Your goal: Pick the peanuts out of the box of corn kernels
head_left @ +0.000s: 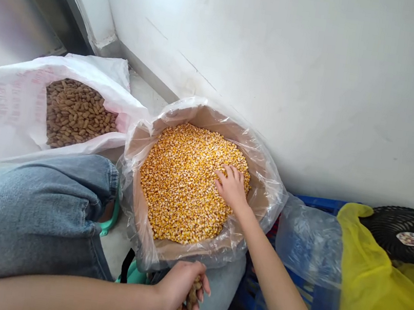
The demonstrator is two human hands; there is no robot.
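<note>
A round container lined with a clear plastic bag (270, 185) holds a wide heap of yellow corn kernels (187, 183). My right hand (231, 185) rests on the kernels at the right side of the heap, fingers apart. Below the near rim, my left hand (184, 294) is curled round several brown unshelled peanuts (191, 295), which show between its fingers. To the left lies a white woven sack (12, 105), its mouth open on a pile of peanuts (76, 115).
A pale wall (300, 75) rises behind the container. At the right are a blue crate (324, 307), clear plastic, a yellow mesh bag (375, 299) and a black fan grille (409, 234). Denim-covered legs (27, 211) flank the container's near side.
</note>
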